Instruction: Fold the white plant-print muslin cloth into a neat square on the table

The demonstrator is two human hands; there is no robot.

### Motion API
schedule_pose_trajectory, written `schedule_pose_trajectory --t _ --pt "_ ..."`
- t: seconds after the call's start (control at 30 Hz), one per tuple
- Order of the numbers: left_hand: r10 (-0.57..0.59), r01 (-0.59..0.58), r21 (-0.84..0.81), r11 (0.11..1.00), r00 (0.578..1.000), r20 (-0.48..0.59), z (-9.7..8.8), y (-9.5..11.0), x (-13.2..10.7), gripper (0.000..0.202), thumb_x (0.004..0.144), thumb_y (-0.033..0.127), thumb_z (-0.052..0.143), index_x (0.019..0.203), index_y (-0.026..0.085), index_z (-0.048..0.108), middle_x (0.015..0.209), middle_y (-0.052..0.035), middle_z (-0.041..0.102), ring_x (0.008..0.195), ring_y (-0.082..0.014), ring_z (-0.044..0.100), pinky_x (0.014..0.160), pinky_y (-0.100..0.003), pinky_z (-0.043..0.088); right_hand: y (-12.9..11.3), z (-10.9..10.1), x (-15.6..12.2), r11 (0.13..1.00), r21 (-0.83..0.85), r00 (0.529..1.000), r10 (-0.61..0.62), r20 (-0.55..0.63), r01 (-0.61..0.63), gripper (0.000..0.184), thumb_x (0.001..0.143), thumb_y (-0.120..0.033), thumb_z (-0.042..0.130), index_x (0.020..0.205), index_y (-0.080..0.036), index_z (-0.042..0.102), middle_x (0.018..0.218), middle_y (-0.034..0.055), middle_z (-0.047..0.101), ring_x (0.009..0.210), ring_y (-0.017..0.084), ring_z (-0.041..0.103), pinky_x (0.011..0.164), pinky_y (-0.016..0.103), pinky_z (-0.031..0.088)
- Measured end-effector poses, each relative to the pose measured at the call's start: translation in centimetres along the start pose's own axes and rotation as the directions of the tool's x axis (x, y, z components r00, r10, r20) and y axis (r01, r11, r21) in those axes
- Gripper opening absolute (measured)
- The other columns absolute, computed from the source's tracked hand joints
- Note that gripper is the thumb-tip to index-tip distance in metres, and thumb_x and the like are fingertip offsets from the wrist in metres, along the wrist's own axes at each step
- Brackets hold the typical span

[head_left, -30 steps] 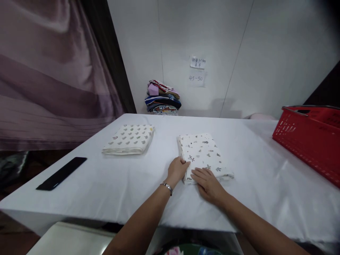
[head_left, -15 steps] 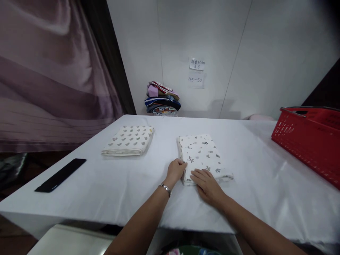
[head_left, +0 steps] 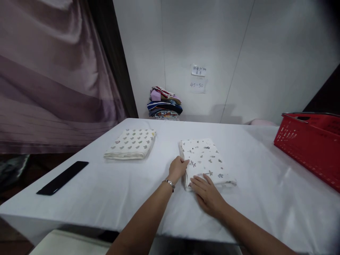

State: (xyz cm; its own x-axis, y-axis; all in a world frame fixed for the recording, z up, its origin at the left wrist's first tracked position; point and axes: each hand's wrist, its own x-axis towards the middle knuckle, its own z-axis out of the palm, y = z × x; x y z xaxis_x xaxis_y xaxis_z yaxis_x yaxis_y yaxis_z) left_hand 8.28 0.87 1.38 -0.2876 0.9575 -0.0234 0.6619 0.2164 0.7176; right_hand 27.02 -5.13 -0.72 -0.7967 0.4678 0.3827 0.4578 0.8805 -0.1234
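A folded white cloth (head_left: 203, 156) with small grey plant prints lies on the white-covered table (head_left: 127, 194) in front of me. My left hand (head_left: 178, 168) pinches its left edge, thumb on top and the fingers partly hidden at the side. Flat on the near part of the same cloth rests my right hand (head_left: 208, 194), its fingers stretched out. Farther left sits a second folded cloth (head_left: 132, 143), white with rows of grey shapes, and neither hand touches it.
A black flat object (head_left: 63, 177) lies near the table's left edge. At the right stands a red plastic basket (head_left: 308, 148). Beyond the back edge is a pile of folded fabrics (head_left: 164, 104) by the wall, below paper notes (head_left: 198, 85). A mauve curtain (head_left: 53, 88) hangs at left.
My left hand has slid slightly up along the cloth's left edge. My right hand stays flat near the front edge. The whole view has shifted a little.
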Motion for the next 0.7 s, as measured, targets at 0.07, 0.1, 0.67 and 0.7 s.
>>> schedule_pose_trajectory --t 0.07,0.1,0.67,0.7 --pt "-0.019 0.019 0.008 1.0 1.0 -0.003 0.1 0.2 0.9 0.026 0.078 0.046 0.054 0.075 0.02 0.052 0.08 -0.003 0.066 0.071 -0.0155 0.058 0.059 -0.024 0.036 -0.2 -0.1 0.2 1.0 -0.011 1.0 -0.009 -0.004 0.009 0.054 0.078 -0.007 0.041 0.131 -0.016 0.043 0.135 0.0113 0.047 0.129 0.026 0.034 0.106 0.057 0.021" --pt "-0.023 0.023 0.015 1.0 1.0 -0.003 0.2 0.3 1.3 0.024 0.078 0.043 0.054 0.075 0.02 0.052 0.08 -0.0034 0.066 0.072 -0.0158 0.059 0.059 -0.024 0.036 -0.3 -0.1 0.3 1.0 -0.011 1.0 -0.014 -0.002 0.014 0.054 0.078 -0.007 0.041 0.131 -0.016 0.042 0.136 0.0114 0.046 0.13 0.026 0.033 0.106 0.057 0.021" --pt "-0.032 0.038 0.076 0.996 0.997 -0.075 1.0 1.2 7.4 0.019 0.081 0.038 0.05 0.079 0.02 0.053 0.089 -0.007 0.065 0.085 -0.0208 0.06 0.066 -0.028 0.039 -0.2 0.3 0.4 0.999 0.027 0.999 -0.028 0.03 0.027 0.058 0.077 -0.008 0.041 0.135 -0.016 0.037 0.138 0.0115 0.043 0.129 0.025 0.035 0.107 0.052 0.023" --pt "-0.038 0.044 0.079 0.996 0.996 -0.075 1.1 1.1 7.7 0.018 0.081 0.037 0.049 0.078 0.019 0.053 0.09 -0.0079 0.065 0.085 -0.0214 0.06 0.067 -0.028 0.039 -0.2 0.3 0.4 0.999 0.031 0.999 -0.023 0.024 0.022 0.058 0.078 -0.008 0.041 0.135 -0.016 0.037 0.138 0.0116 0.043 0.13 0.025 0.034 0.107 0.052 0.023"
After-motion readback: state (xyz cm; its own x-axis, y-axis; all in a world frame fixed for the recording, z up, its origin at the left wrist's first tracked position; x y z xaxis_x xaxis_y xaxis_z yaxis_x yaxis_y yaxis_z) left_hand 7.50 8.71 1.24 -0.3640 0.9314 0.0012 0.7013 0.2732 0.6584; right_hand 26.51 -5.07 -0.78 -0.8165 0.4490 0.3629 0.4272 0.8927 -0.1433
